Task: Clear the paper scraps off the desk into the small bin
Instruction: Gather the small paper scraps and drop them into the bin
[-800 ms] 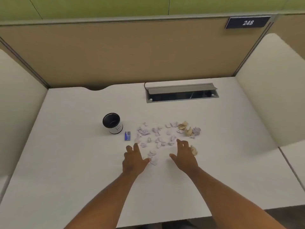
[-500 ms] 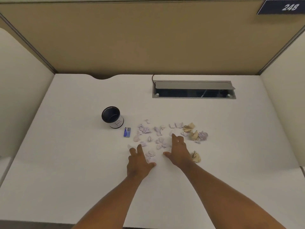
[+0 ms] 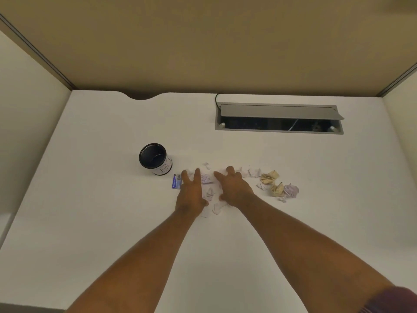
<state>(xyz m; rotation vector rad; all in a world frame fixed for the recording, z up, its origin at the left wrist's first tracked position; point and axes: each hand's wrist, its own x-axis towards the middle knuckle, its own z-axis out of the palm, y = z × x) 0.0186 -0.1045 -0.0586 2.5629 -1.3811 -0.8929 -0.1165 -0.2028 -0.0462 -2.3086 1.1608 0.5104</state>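
Several small white and pale purple paper scraps (image 3: pixel 207 179) lie scattered on the white desk (image 3: pixel 94 211), partly under my hands. My left hand (image 3: pixel 191 193) lies flat over the left side of the pile with its fingers spread. My right hand (image 3: pixel 234 187) rests palm down over the middle of the pile, fingers apart. Neither hand holds anything that I can see. Crumpled yellow balls (image 3: pixel 269 177) and a purple ball (image 3: pixel 291 190) lie to the right, uncovered. The small black mesh bin (image 3: pixel 155 158) stands upright to the left of the scraps, apart from my left hand.
A small blue card (image 3: pixel 177 181) lies between the bin and my left hand's fingers. A grey cable hatch (image 3: pixel 279 118) is open at the back right of the desk. Tan partition walls close off the back and both sides.
Both hands have moved forward onto the scrap pile and now cover much of it. The camera has tilted down and come closer to the desk.
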